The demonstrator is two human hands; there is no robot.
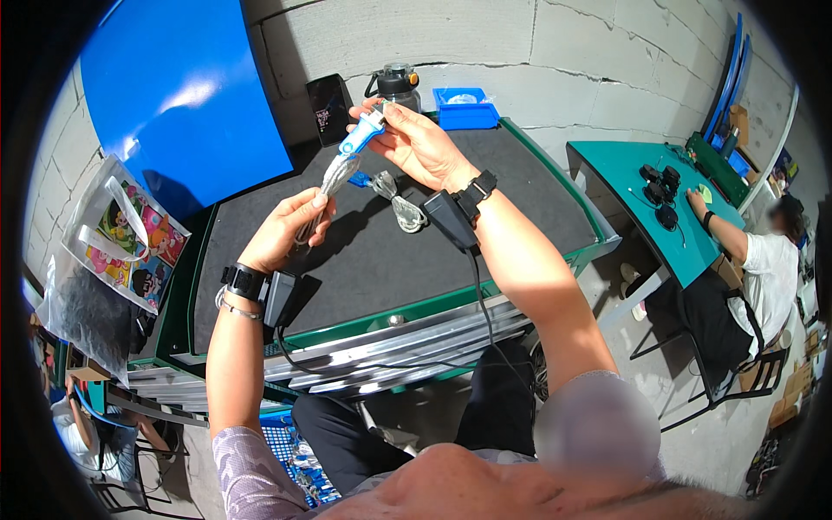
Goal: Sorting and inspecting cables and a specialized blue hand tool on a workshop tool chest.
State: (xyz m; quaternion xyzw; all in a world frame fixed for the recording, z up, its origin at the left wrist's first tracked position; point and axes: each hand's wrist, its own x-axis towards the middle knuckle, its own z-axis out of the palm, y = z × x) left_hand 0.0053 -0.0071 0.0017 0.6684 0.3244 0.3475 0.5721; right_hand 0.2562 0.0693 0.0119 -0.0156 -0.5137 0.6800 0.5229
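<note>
Above the dark work mat, both hands hold a bundled USB cable (pixel 341 173) with a clear grey cord and a blue plug housing. My left hand (pixel 293 224) is closed around the lower part of the coiled cord. At the plug end, my right hand (pixel 422 143) pinches the metal tip between thumb and fingers. A second coiled cable (pixel 404 211), with a blue plug and a similar grey cord, lies on the mat just below my right hand. Each wrist wears a strap with a black box attached.
The green-edged bench's dark mat (pixel 520 195) carries a phone (pixel 330 109), a bottle (pixel 399 85) and a blue tray (pixel 466 109) along its back. A patterned bag (pixel 130 234) hangs at left. A blue basket (pixel 299 459) of cables sits below. Co-workers sit at both sides, one at a green table (pixel 607 178).
</note>
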